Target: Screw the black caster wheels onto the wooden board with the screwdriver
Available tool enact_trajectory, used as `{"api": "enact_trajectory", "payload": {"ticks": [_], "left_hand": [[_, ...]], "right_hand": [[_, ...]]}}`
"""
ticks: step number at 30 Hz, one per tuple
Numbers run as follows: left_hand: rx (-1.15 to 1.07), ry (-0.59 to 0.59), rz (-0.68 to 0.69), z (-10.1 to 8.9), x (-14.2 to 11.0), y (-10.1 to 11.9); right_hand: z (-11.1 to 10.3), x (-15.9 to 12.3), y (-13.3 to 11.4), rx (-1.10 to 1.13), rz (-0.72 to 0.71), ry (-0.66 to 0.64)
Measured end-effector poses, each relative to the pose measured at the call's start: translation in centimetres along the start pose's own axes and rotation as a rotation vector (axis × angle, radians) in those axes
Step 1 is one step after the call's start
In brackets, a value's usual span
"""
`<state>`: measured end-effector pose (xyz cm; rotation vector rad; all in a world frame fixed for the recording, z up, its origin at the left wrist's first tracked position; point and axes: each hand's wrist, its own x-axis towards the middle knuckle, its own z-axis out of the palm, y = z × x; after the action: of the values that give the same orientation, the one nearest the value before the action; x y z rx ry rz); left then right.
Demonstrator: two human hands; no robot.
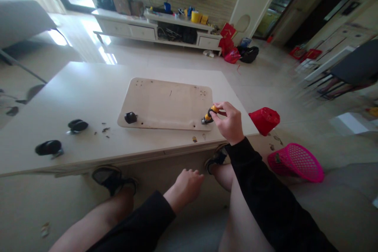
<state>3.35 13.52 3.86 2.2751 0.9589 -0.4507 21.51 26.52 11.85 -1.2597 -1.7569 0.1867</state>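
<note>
My right hand (229,123) is closed around a short screwdriver with an orange and black handle (210,114). Its tip stands on the near right corner of a pale wooden board (168,102) that lies flat on the low table (88,98). A small black caster wheel (130,117) sits at the board's near left corner. My left hand (186,185) hangs below the table edge, between my knees, fingers curled in a loose fist with nothing in it.
Two loose black caster wheels (77,125) (49,147) and several small screws (103,130) lie on the table's left part. A red container (265,119) and a pink mesh basket (297,162) lie on the floor at the right. A TV cabinet (159,29) stands behind.
</note>
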Motion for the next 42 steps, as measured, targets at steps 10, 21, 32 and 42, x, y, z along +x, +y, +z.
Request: {"api": "enact_trajectory", "payload": {"ticks": [10,21,32,42], "left_hand": [[0.004,0.015,0.007,0.1,0.0,-0.3],[0.019,0.026,0.015,0.6,0.3,-0.5],[-0.001,-0.034,-0.069,-0.4,0.1,-0.1],[0.011,0.152,-0.355,-1.7,-0.7,-0.7]], "right_hand": [[-0.1,-0.4,0.4,0.026,0.037,0.074],[-0.8,-0.4,-0.1,0.113,0.081,0.395],[3.7,-3.2,-3.3,0.107,0.027,-0.321],[4.9,-4.4,-5.6,-0.130,-0.056,-0.681]]}}
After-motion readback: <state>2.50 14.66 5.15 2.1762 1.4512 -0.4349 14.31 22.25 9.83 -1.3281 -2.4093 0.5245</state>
